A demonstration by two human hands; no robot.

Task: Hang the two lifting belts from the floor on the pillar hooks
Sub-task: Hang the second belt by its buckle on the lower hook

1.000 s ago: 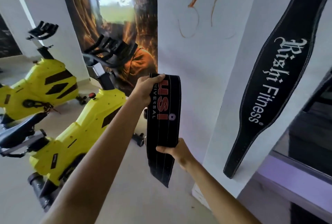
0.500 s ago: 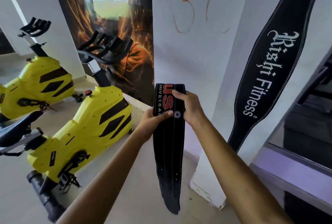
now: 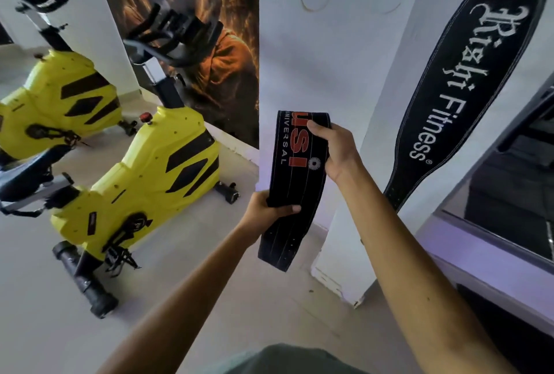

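Note:
I hold a black lifting belt with red USI lettering (image 3: 295, 181) in front of the white pillar (image 3: 317, 52). My right hand (image 3: 335, 148) grips its upper right edge near the logo. My left hand (image 3: 266, 211) grips it lower down, thumb across the front, and the belt's tail bends below that hand. A second black belt, marked Rishi Fitness (image 3: 455, 79), hangs along the pillar's right face. Its top and any hook are out of frame.
Two yellow exercise bikes (image 3: 150, 181) (image 3: 60, 97) stand on the floor at left, the nearer one close to the pillar's base. A dark poster (image 3: 204, 43) covers the wall behind them. A purple ledge (image 3: 479, 247) and glass panel run along the right.
My left hand slid down the belt from beside the logo to its lower part. My right hand stays near the top. The belt's tail is now folded shorter below my left hand.

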